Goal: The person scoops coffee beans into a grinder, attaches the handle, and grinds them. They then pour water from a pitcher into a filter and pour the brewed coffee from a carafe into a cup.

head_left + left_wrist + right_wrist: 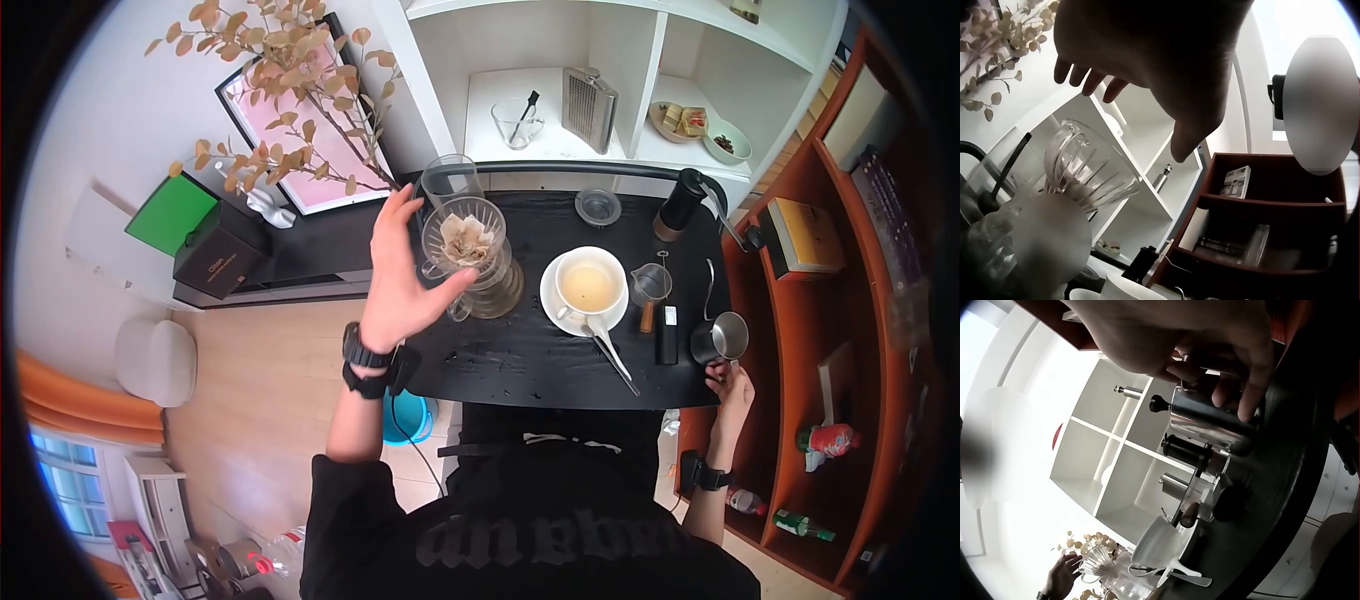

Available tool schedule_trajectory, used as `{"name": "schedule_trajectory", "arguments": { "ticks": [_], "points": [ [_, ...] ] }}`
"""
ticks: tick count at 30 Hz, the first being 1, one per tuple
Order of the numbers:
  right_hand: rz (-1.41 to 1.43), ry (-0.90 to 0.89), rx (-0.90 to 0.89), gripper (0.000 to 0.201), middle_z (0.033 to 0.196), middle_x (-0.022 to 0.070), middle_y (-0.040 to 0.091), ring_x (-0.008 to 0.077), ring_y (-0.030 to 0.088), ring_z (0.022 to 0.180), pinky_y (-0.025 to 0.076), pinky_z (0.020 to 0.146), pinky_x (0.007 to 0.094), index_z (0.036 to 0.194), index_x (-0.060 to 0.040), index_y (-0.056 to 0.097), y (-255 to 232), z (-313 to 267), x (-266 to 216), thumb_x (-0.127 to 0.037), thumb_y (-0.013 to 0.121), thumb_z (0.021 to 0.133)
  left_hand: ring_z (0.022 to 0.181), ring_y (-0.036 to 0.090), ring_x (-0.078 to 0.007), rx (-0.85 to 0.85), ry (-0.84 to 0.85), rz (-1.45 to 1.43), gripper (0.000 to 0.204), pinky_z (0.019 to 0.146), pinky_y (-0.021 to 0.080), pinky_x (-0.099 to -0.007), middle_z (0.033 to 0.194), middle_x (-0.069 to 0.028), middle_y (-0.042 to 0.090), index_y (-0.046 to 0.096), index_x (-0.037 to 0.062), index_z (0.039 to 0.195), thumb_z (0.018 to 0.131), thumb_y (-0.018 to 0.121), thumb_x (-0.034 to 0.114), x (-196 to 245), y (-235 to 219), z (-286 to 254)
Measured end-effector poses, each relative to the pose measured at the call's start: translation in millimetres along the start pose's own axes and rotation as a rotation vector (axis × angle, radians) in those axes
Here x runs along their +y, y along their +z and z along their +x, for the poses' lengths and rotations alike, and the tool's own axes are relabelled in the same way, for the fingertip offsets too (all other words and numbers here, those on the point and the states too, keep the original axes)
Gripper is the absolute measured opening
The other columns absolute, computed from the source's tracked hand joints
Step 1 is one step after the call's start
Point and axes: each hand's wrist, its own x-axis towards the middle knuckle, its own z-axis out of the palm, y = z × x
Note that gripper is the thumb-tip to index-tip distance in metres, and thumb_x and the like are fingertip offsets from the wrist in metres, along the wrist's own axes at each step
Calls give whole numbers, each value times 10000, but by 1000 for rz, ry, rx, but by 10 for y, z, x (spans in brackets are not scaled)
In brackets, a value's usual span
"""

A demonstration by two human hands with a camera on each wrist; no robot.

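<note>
My left hand (398, 285) is beside the ribbed clear dripper (487, 217), its fingers spread and the thumb near the dripper's front rim. Nothing is held in it. A crumpled, brown-stained paper filter (465, 238) sits in the dripper, which stands on a glass server (500, 296). In the left wrist view the palm (1147, 56) is raised over the dripper (1094, 165). At the right end of the table, my right hand (733, 393) grips the handle of a small metal pitcher (708, 345). Its curled fingers overlap the pitcher (1204, 415) in the right wrist view.
On the black table (480, 365), a white cup (568, 300) of pale yellow liquid stands on a saucer with spoons. Near it are a small glass cup (652, 284), a black device (667, 340), a hand grinder (680, 205) and a glass lid (598, 207). Shelves (790, 370) flank the right side.
</note>
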Motion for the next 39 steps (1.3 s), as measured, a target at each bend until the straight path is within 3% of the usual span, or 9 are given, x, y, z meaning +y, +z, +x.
{"name": "schedule_trajectory", "arguments": {
  "ticks": [5,9,10,15,19,21,24,27,39],
  "points": [
    [13,13,-23,307,963,99,664,170,693,840,547,686,261,898,-8,595,102,28,17,-233,445,1044,1408,331,-423,-137,-27,-14,1071,1143,280,-501,1492,-266,363,330,-48,1440,658,886,427,-39,220,201],
    [-242,69,-40,253,931,75,639,163,701,779,516,585,235,950,-36,568,112,-38,-188,-247,472,1051,1260,497,-396,-188,-68,-96,1023,1061,411,-446,1360,-250,504,381,-57,1406,649,889,409,-40,294,259],
    [-267,-2,-11,196,939,57,610,128,672,650,414,462,155,977,-76,533,111,-52,-172,-258,506,1044,1226,522,-386,-178,-64,-90,997,1040,430,-438,1330,-243,526,395,-53,1398,652,885,394,-31,301,268],
    [-195,-293,121,114,1050,75,554,103,585,674,498,598,242,1069,-47,494,65,19,-210,-131,551,1018,1091,609,-300,-184,-172,-124,881,962,490,-390,1223,-194,607,449,-21,1371,672,864,318,48,165,323],
    [-152,-328,148,101,1165,90,562,72,584,693,410,530,189,1085,-53,505,144,-73,-471,-92,553,1005,1066,605,-214,-52,-238,-451,827,953,482,-357,1219,-155,626,459,-3,1367,698,850,286,-126,73,309],
    [-141,-338,132,98,1190,94,565,61,585,700,375,512,170,1086,-55,512,193,-105,-530,-77,551,999,1069,607,-233,-14,-290,-504,824,934,492,-376,1204,-160,630,477,-12,1346,685,852,304,-116,51,311],
    [-121,-391,107,95,1199,95,568,52,584,705,351,506,157,1079,-57,521,256,-123,-555,-55,549,988,1114,580,-236,-97,-144,-92,830,1004,430,-381,1259,-136,605,490,24,1349,668,852,329,42,-4,306],
    [-100,-421,79,89,1193,92,569,51,579,705,365,521,165,1062,-57,527,346,-170,-591,-37,548,978,1067,597,-313,-25,122,166,829,962,441,-427,1146,-163,632,532,9,1289,632,854,400,48,59,269],
    [-86,-464,-73,101,1148,95,561,59,560,701,413,582,180,1032,-39,533,513,-256,-634,6,566,947,949,609,-272,-54,98,153,791,913,434,-392,1126,-114,647,556,37,1271,634,829,417,-11,63,306]
  ]
}}
